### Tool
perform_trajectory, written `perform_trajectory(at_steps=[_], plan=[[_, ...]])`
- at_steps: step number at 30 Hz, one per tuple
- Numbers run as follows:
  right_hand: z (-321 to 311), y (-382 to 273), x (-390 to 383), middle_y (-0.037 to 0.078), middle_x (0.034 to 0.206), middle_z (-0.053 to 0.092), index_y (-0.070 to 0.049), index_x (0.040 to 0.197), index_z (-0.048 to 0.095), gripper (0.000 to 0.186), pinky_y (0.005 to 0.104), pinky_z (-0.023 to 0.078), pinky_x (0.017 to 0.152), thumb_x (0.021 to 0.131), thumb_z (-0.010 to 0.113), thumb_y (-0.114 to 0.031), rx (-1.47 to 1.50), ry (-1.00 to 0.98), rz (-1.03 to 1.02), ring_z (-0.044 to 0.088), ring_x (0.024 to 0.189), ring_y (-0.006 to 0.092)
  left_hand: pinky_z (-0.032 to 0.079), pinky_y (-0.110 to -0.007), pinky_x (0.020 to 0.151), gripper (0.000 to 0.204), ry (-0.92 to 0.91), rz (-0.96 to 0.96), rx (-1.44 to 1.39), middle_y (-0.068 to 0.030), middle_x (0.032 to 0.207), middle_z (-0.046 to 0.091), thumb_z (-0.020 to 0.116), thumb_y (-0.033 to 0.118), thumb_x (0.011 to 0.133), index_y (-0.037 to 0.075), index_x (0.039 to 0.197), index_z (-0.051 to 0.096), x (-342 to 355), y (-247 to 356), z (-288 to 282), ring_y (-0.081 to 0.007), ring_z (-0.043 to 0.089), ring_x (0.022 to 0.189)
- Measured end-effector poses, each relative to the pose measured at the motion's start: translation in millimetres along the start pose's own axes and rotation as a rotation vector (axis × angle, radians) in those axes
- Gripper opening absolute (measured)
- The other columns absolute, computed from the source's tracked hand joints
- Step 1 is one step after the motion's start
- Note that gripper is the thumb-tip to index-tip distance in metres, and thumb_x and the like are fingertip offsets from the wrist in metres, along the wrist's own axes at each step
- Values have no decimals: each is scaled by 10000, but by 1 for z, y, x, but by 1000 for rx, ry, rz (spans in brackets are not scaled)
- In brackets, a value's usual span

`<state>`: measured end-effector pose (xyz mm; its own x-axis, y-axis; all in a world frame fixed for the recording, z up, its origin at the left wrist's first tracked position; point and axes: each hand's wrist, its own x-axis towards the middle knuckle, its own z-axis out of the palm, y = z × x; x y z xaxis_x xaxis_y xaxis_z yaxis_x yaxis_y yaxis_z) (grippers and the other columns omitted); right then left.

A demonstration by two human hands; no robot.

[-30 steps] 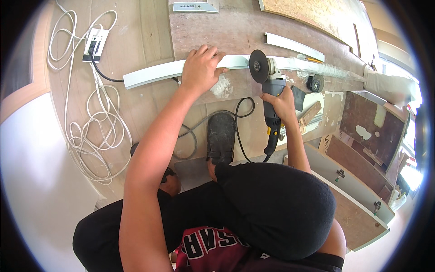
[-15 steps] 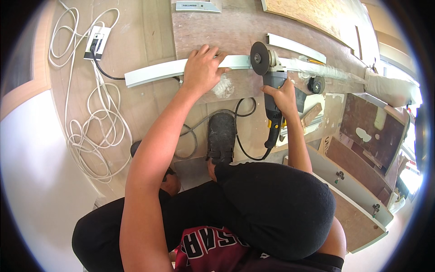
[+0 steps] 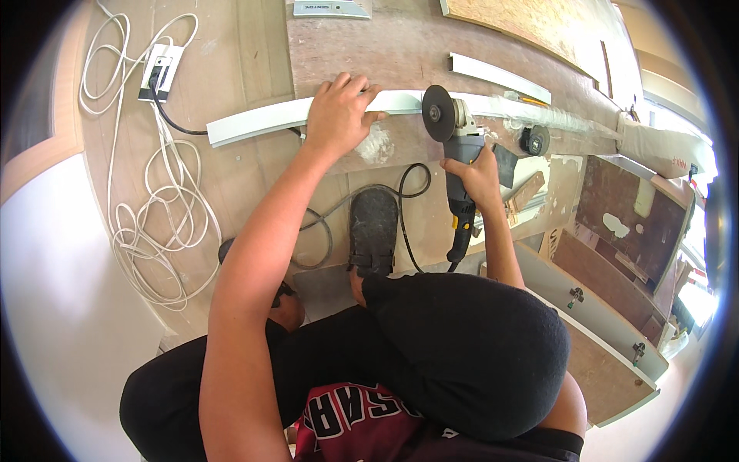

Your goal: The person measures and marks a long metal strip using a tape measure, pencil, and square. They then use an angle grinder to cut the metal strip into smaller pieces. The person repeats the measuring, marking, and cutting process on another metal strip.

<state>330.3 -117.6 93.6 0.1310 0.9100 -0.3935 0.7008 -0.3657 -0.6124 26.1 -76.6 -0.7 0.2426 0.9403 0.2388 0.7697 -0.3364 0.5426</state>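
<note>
- Two hands of mine busy here: my left hand [image 3: 339, 117] is clamped over the long white strip [image 3: 258, 122], fingers across its far edge, thumb on the near side.
- And the right hand [image 3: 479, 177], that's wrapped firmly round the grey body of the angle grinder [image 3: 457, 192], yellow switch below my grip!
- Look at the cutting disc [image 3: 434, 115]: dark, upright, right at the strip, to the right of my left hand; whether it touches, I can't tell.
- The strip lies across the brown board [image 3: 369, 50] on the floor [image 3: 254, 173], its left end out past the board's edge.
- Beyond the grinder, a shorter white strip [image 3: 496, 77] rests on the same board, a black round object [image 3: 536, 141] nearer me.
- White powder [image 3: 376, 145] sits just below the strip, near my left thumb.
- Over on the left, white cable [image 3: 165, 246] sprawls in loops below the socket box [image 3: 167, 61], a black plug [image 3: 155, 82] pushed in.
- Down in the middle, one dark shoe [image 3: 373, 227] of mine, black cord [image 3: 402, 206] curling beside it.
</note>
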Motion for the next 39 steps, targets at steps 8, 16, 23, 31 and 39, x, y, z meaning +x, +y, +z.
perform_trajectory(at_steps=[8,16,23,31,39], plan=[[2,-3,-3,126,959,782,52,1106,733,426,388,605,793,786,927,-152,51,-41,38,741,831,225,534,-436,997,492,-27,-3,13,1,1211,715,888,409,952,148,1367,839,0,0,1,-243,646,1194],[3,-9,5,130,963,780,60,1104,727,419,383,600,761,794,923,-142,41,-27,10,738,823,215,534,-440,989,456,-21,-17,-15,2,1211,717,894,379,949,173,1353,844,0,0,-1,-243,648,1193],[3,-12,4,126,968,778,55,1123,720,448,382,603,767,788,929,-156,50,-42,29,738,821,221,537,-434,993,463,-14,-14,-4,0,1207,717,892,386,950,169,1356,843,1,0,-2,-243,648,1192],[5,-2,-1,126,969,780,53,1132,721,465,380,603,768,783,935,-170,32,-22,35,736,821,218,541,-433,1003,472,-18,-9,-3,-2,1212,720,898,381,948,150,1355,842,0,-1,0,-242,650,1198],[6,-2,-5,121,941,782,56,1104,731,433,379,596,756,784,927,-159,47,-51,65,738,798,220,542,-441,1012,471,-32,-14,-20,0,1221,725,899,377,950,151,1359,840,-1,0,-2,-242,650,1211]])
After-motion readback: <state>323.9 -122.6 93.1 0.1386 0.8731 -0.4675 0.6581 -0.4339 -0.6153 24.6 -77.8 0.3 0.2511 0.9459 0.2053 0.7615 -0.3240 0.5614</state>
